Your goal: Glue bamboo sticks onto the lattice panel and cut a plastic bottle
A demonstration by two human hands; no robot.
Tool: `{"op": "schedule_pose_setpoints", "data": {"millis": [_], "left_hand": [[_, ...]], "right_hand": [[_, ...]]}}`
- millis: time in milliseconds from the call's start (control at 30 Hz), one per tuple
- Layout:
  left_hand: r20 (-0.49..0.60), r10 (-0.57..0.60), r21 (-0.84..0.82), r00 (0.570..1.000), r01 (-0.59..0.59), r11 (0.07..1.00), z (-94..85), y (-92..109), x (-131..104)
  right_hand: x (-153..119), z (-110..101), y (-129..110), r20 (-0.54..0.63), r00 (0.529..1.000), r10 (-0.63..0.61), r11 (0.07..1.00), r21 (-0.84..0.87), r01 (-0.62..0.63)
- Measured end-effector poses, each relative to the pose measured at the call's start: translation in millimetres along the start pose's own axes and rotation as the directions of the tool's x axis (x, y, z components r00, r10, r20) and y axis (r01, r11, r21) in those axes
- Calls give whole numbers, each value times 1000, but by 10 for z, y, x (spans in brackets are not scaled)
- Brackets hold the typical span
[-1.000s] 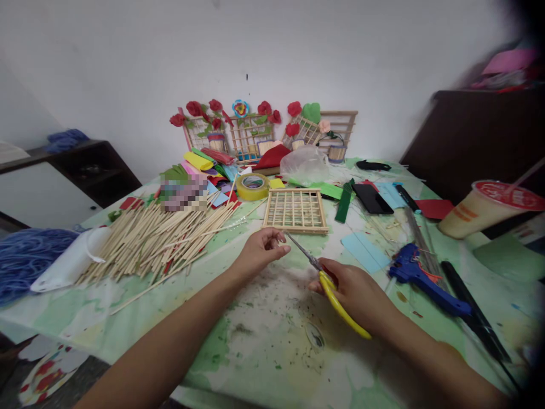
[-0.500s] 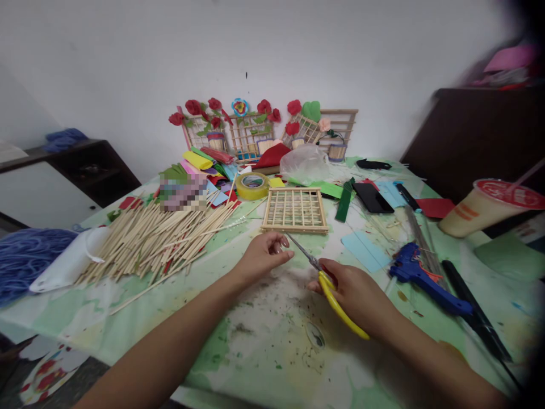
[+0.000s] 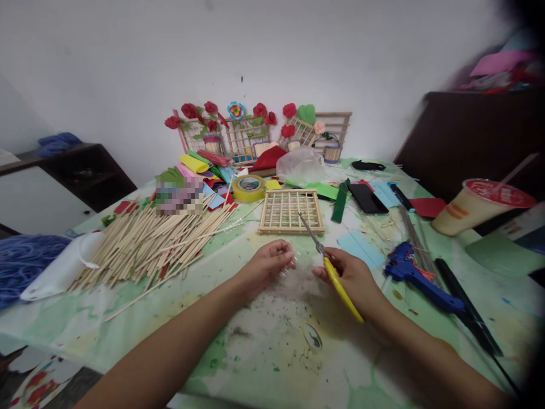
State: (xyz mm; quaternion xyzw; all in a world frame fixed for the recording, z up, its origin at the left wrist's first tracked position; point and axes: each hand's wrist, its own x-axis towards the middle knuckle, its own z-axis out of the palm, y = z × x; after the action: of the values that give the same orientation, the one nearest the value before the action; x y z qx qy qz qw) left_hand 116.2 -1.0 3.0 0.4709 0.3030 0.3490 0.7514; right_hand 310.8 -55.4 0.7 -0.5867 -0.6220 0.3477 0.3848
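My right hand [image 3: 355, 279] is closed on yellow-handled scissors [image 3: 340, 287], whose narrow metal blades point up and away to the left. My left hand [image 3: 269, 264] has its fingers curled in a pinch. At its fingertips is a thin, see-through plastic piece [image 3: 289, 270], faint against the tablecloth, with its outline hard to make out. Just beyond both hands lies a small wooden stick lattice [image 3: 292, 230]. The tip of the scissors overlaps the lattice in view; I cannot tell whether they touch.
Many thin wooden sticks [image 3: 149, 244] are heaped at left, beside blue yarn [image 3: 29, 264]. A tape roll [image 3: 250, 188] stands behind. At right are a phone [image 3: 368, 199], a blue glue gun [image 3: 421, 278] and a drink cup [image 3: 472, 210]. Paper flowers [image 3: 259, 111] line the wall.
The scissors have swung more upright, their tip now over the lattice. My left fingers have drawn together, and the see-through piece now shows at them. The view has shifted slightly.
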Motion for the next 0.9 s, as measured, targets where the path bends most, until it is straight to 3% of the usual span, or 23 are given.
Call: {"op": "schedule_pose_setpoints", "data": {"millis": [100, 200, 467, 633, 700, 767, 833, 900], "left_hand": [[64, -13, -90, 998, 19, 996, 52, -41, -21], [115, -29, -78, 993, 38, 996, 74, -87, -30], [50, 67, 155, 996, -74, 985, 31, -108, -17], [59, 118, 400, 991, -131, 907, 5, -167, 4], [56, 169, 558, 984, -171, 812, -43, -150, 30], [41, 265, 742, 963, -207, 637, -145, -72, 71], [28, 403, 912, 915, -189, 365, -310, 57, 118], [-5, 531, 996, 847, -43, 79, -521, 197, 161]], "right_hand": [[3, 67, 10, -40, 999, 25, 968, 252, -14], [-16, 109, -28, -71, 995, 63, 919, 394, -30], [-40, 102, -68, -125, 988, 88, 874, 486, -16], [-47, 110, -32, -194, 979, 60, 880, 473, 40], [-47, 97, 0, -259, 966, 4, 911, 399, 103], [-44, 60, 55, -338, 937, -85, 960, 226, 168], [-32, 3, 125, -378, 895, -237, 971, -65, 230], [-13, -55, 189, -319, 844, -432, 872, -387, 300]]}}
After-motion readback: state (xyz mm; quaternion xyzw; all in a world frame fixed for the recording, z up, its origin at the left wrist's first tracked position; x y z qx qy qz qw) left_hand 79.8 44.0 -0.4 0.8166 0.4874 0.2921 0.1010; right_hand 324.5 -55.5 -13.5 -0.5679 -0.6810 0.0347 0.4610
